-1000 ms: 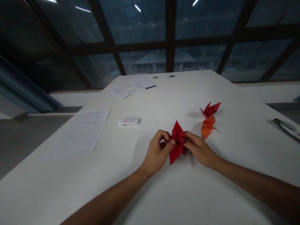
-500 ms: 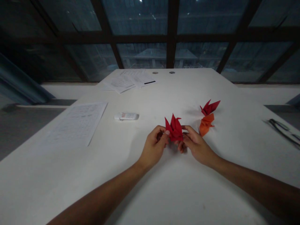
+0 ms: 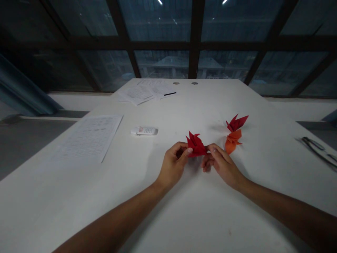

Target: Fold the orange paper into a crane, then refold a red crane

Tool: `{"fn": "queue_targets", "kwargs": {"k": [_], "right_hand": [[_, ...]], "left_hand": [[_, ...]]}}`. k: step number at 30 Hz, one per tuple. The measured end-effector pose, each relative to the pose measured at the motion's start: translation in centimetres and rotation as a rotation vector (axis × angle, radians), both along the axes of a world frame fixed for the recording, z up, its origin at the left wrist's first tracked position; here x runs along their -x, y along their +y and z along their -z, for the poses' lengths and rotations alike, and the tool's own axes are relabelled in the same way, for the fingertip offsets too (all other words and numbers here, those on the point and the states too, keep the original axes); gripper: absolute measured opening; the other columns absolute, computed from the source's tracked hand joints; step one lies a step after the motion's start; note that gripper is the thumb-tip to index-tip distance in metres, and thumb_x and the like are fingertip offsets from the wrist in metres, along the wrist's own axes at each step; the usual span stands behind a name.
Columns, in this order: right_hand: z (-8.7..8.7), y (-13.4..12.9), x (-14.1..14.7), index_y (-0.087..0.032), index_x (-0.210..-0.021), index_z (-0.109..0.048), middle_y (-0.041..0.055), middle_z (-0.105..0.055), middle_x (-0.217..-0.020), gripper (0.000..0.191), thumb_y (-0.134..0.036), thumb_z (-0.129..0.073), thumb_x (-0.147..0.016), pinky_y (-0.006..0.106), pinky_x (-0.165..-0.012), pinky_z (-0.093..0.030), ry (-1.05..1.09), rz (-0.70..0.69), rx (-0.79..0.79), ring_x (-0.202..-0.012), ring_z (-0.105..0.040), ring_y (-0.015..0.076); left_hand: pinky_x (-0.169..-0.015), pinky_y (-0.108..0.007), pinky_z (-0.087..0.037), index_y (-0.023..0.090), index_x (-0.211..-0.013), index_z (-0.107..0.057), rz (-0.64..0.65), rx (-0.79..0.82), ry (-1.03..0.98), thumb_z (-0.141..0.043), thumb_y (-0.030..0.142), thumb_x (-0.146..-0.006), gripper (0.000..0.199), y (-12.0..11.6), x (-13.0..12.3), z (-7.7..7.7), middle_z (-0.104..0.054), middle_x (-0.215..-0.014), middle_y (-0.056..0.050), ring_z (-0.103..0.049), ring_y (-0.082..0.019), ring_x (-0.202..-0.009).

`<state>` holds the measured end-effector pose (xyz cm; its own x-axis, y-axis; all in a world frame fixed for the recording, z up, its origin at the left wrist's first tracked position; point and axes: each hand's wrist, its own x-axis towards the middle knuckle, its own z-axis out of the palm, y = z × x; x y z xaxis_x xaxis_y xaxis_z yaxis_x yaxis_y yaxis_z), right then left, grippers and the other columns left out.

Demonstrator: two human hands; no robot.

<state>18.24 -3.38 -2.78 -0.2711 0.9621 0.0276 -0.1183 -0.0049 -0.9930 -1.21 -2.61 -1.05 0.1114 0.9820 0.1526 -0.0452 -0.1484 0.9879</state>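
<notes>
Got red crane [image 3: 196, 147] btwn the two hands rn, out in front and about level w/ the fingers. Clamped in L hand [image 3: 172, 163], w/ thumb over the near face at the left end and fingers tucked behind. Def nearer to L hand, prob bearing most of the hold there. Lying to the right of L hand, and to the left of R hand [image 3: 228, 168]. Long axis running roughly side to side, hand to hand, w/ spiky points sticking up and leaning a bit left. Looks slightly off the table [image 3: 205, 218], judging by the shadow, but can't say for sure.

As for R hand: up at the right corner w/ index and thumb close together, lower fingers curled below. Seems to be touching, but can't tell if actually pinching paper or just resting there. Wrists well apart, fingertips near each other w/ only red crane btwn.

Also nearby: orange crane [image 3: 233, 140] just past R hand, w/ other red crane [image 3: 237, 123] right behind. Tube [image 3: 144, 131] off to the left, beyond L hand.
</notes>
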Motion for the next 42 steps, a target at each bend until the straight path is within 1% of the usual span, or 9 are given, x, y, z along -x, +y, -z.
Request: {"fn": "queue_targets", "kwargs": {"k": [7,14,18,23,29,32,36,39,42], "right_hand": [[-1.2,-0.3,0.0,-0.024,-0.101,-0.061,-0.0015,-0.066,-0.071,0.027,-0.050,-0.064,-0.096,0.030,-0.061,-0.052,-0.124,-0.016,-0.065,-0.062,-0.063,0.0166],[-0.7,-0.1,0.1,-0.026,-0.104,-0.063,-0.0003,-0.067,-0.079,0.024,-0.046,-0.069,-0.094,0.030,-0.060,-0.051,-0.091,0.075,-0.062,-0.068,-0.063,0.0170],[-1.1,0.1,0.2,-0.023,-0.097,-0.065,-0.0001,-0.069,-0.081,0.026,-0.048,-0.072,-0.091,0.029,-0.058,-0.051,-0.033,0.145,-0.047,-0.063,-0.062,0.0145],[-0.8,0.3,-0.1,-0.022,-0.088,-0.063,0.0000,-0.070,-0.073,0.028,-0.048,-0.071,-0.091,0.029,-0.053,-0.049,0.019,0.154,-0.013,-0.056,-0.062,0.0143],[-1.0,0.3,0.0,-0.021,-0.083,-0.068,0.0014,-0.069,-0.075,0.026,-0.046,-0.071,-0.092,0.029,-0.050,-0.050,-0.072,0.246,-0.139,-0.054,-0.060,0.0129],[-1.3,0.0,-0.1,-0.022,-0.091,-0.075,0.0062,-0.073,-0.096,0.022,-0.043,-0.069,-0.093,0.029,-0.053,-0.054,-0.210,0.286,-0.288,-0.068,-0.065,0.0156],[-1.2,-0.3,-0.4,-0.024,-0.095,-0.078,0.0085,-0.072,-0.113,0.018,-0.037,-0.066,-0.096,0.032,-0.070,-0.061,-0.364,0.290,-0.461,-0.096,-0.070,0.0215],[-0.9,-0.5,-0.4,-0.024,-0.096,-0.077,0.0080,-0.070,-0.117,0.013,-0.031,-0.066,-0.096,0.030,-0.070,-0.060,-0.409,0.263,-0.492,-0.095,-0.070,0.0195],[-0.7,-0.4,-0.2,-0.025,-0.102,-0.075,0.0075,-0.068,-0.118,0.011,-0.029,-0.066,-0.096,0.029,-0.069,-0.059,-0.376,0.256,-0.484,-0.098,-0.069,0.0197]], "left_hand": [[-0.060,-0.024,-0.042,0.019,-0.094,-0.070,0.046,0.014,0.060,-0.073,0.043,-0.088,0.026,-0.2,0.0,0.3,-0.067,-0.080,-0.002,-0.054,-0.013,-0.067],[-0.059,-0.023,-0.040,0.020,-0.094,-0.066,0.044,0.005,0.089,-0.069,0.044,-0.092,0.025,-0.2,0.0,0.4,-0.060,-0.074,0.002,-0.050,-0.011,-0.063],[-0.056,-0.022,-0.039,0.020,-0.088,-0.059,-0.001,0.042,0.043,-0.067,0.043,-0.093,0.025,-0.1,-0.1,-0.2,-0.055,-0.067,0.004,-0.048,-0.010,-0.058],[-0.056,-0.023,-0.042,0.020,-0.085,-0.055,-0.043,0.075,-0.059,-0.065,0.039,-0.093,0.024,0.2,-0.1,-0.3,-0.059,-0.074,0.003,-0.052,-0.009,-0.060],[-0.058,-0.023,-0.044,0.019,-0.086,-0.054,-0.046,0.083,-0.143,-0.066,0.041,-0.093,0.026,0.8,0.1,0.2,-0.062,-0.079,0.001,-0.054,-0.009,-0.061],[-0.058,-0.023,-0.046,0.019,-0.097,-0.057,-0.022,0.094,-0.123,-0.068,0.044,-0.092,0.028,0.5,0.0,-0.2,-0.063,-0.079,0.001,-0.055,-0.009,-0.062],[-0.065,-0.023,-0.049,0.021,-0.116,-0.055,0.073,0.106,-0.078,-0.080,0.039,-0.083,0.046,0.2,-0.1,-0.6,-0.069,-0.095,-0.001,-0.059,-0.009,-0.069],[-0.079,-0.025,-0.052,0.018,-0.105,-0.061,0.134,0.087,-0.060,-0.083,0.034,-0.080,0.038,0.4,0.0,-0.4,-0.070,-0.097,-0.003,-0.065,-0.012,-0.084],[-0.083,-0.027,-0.051,0.016,-0.098,-0.063,0.175,0.072,-0.067,-0.083,0.033,-0.081,0.031,0.6,0.2,-0.3,-0.070,-0.097,-0.004,-0.065,-0.014,-0.087]]}}
